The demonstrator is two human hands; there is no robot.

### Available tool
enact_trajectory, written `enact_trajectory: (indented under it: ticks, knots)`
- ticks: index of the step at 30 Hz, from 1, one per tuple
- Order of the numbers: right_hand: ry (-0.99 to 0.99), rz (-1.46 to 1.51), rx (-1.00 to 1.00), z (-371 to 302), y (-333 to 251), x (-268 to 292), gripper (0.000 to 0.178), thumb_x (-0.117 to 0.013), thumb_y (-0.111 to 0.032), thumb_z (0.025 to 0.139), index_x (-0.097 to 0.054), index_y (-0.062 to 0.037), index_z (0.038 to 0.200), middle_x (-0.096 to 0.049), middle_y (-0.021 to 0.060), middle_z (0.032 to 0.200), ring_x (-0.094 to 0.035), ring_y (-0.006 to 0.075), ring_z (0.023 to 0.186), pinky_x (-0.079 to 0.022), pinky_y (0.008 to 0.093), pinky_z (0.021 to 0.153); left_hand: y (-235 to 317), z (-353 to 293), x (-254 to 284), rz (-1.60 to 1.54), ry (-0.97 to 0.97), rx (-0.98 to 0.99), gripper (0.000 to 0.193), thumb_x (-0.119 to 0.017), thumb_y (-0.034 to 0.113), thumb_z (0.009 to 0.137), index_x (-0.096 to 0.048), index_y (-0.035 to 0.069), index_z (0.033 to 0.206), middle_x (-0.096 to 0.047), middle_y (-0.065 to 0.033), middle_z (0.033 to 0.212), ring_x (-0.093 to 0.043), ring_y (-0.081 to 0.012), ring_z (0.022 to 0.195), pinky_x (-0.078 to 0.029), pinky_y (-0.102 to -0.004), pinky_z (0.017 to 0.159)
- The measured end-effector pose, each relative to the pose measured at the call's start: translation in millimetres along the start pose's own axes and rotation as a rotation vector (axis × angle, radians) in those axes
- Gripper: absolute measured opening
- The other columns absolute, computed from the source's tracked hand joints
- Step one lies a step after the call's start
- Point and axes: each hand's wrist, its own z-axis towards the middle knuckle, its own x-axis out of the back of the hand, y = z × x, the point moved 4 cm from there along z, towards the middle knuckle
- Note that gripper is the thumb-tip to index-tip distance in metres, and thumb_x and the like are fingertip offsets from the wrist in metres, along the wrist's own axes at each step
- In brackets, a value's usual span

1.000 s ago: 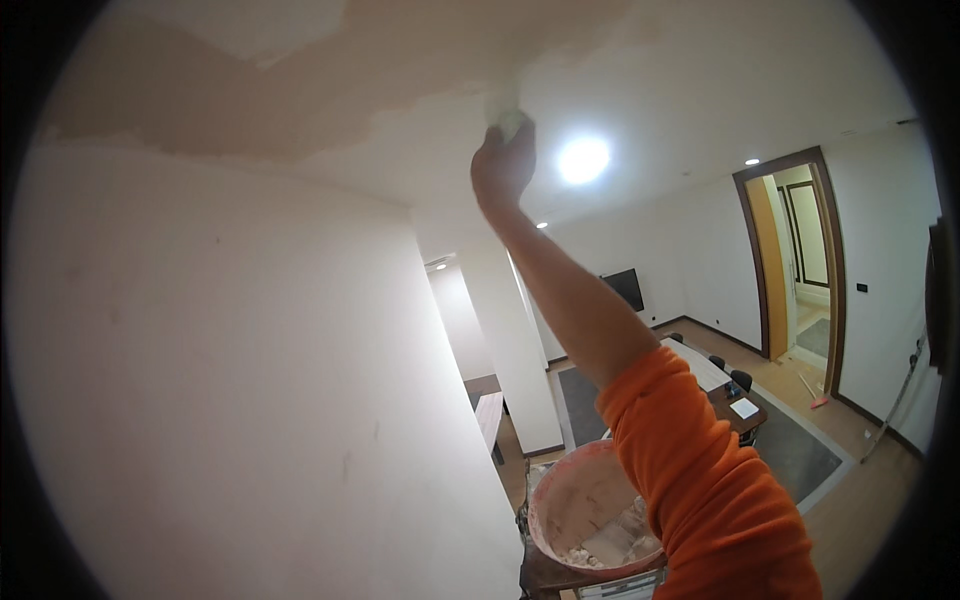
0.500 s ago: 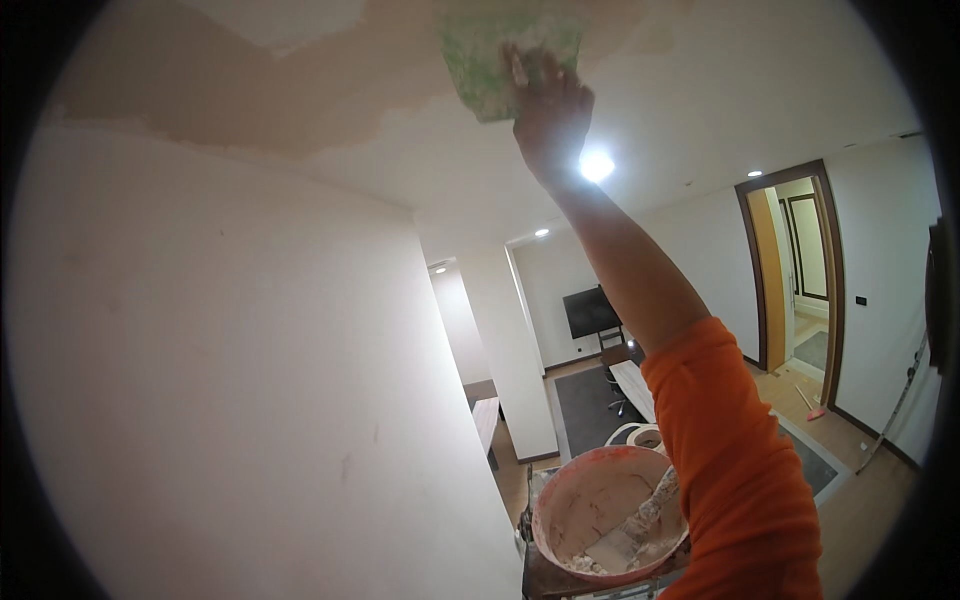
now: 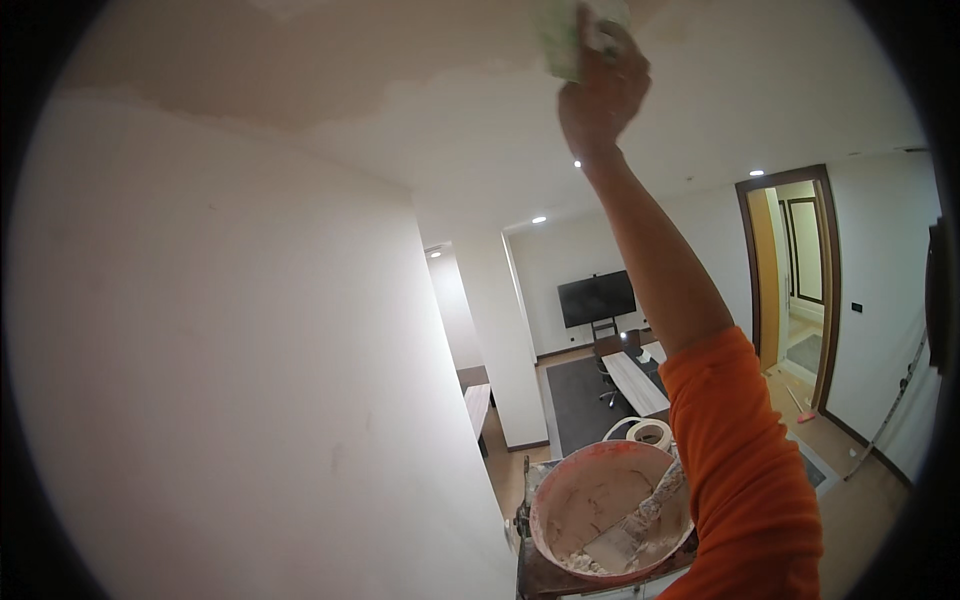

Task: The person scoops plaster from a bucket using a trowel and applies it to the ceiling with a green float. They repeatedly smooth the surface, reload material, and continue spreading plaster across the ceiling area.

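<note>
Raised overhead, my right hand [image 3: 605, 95] grips a pale green, flat plastic spreader [image 3: 558, 42] near the white ceiling; motion smears its edges. Left of it, a broad beige patch of filler [image 3: 290, 70] covers part of the ceiling. Below my orange sleeve [image 3: 745, 450] sits a round, putty-smeared bucket [image 3: 543, 520] with pinkish paste inside. A caked putty knife [image 3: 618, 540] leans in the bucket, its upper end partly behind my sleeve. My left hand is out of view.
A white wall [image 3: 220, 350] rises close on the left. The bucket stands on a stained platform [image 3: 540, 580], with a tape roll [image 3: 650, 433] behind it. Farther off are a black screen [image 3: 597, 298], a long table [image 3: 635, 385], a doorway [image 3: 828, 300] and lit ceiling lamps [image 3: 539, 219].
My right hand and the spreader have moved right and higher in the picture. The wrist now covers most of the bright ceiling lamp. The view has shifted slightly.
</note>
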Motion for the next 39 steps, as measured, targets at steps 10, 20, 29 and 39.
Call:
enact_trajectory:
  ticks: [10,20,29,39]
  knots:
    - [-0.013,0.350,-0.404,-113,15,-48,0.055,-0.055,-0.006,0.089,-0.047,-0.0118,0.144,-0.055,0.0119,0.125,-0.058,0.0324,0.101,-0.049,0.0390,0.087,-7,9,12,-0.007,0.008,-0.018,0.029,-0.049,0.021,0.092,-0.044,-0.001,0.110,-0.060,-0.0172,0.081,-0.063,-0.0313,0.061,-0.056,-0.0386,0.051]
    - [-0.510,0.467,-0.722,-95,-122,-71,0.057,-0.059,-0.001,0.085,-0.048,-0.0074,0.141,-0.051,0.0168,0.135,-0.052,0.0336,0.121,-0.046,0.0426,0.101,-8,11,18,0.013,-0.009,-0.020,0.029,-0.049,0.020,0.092,-0.044,0.000,0.113,-0.060,-0.0181,0.084,-0.064,-0.0316,0.063,-0.056,-0.0392,0.051]
    - [-0.105,0.104,-0.704,-32,-101,-105,0.063,-0.055,-0.001,0.087,-0.032,0.0061,0.145,-0.044,0.0249,0.133,-0.046,0.0381,0.124,-0.051,0.0402,0.094,-25,7,7,-0.016,-0.008,-0.031,0.027,-0.052,0.021,0.093,-0.046,0.000,0.110,-0.062,-0.0185,0.081,-0.063,-0.0325,0.061,-0.055,-0.0400,0.052]
    - [0.144,0.149,-0.602,-60,30,-49,0.035,-0.053,-0.004,0.091,-0.049,0.0022,0.125,-0.054,0.0170,0.116,-0.057,0.0256,0.100,-0.049,0.0373,0.086,-29,8,9,-0.021,0.001,-0.015,0.027,-0.052,0.024,0.093,-0.049,-0.002,0.093,-0.062,-0.0174,0.076,-0.062,-0.0321,0.058,-0.054,-0.0394,0.050]
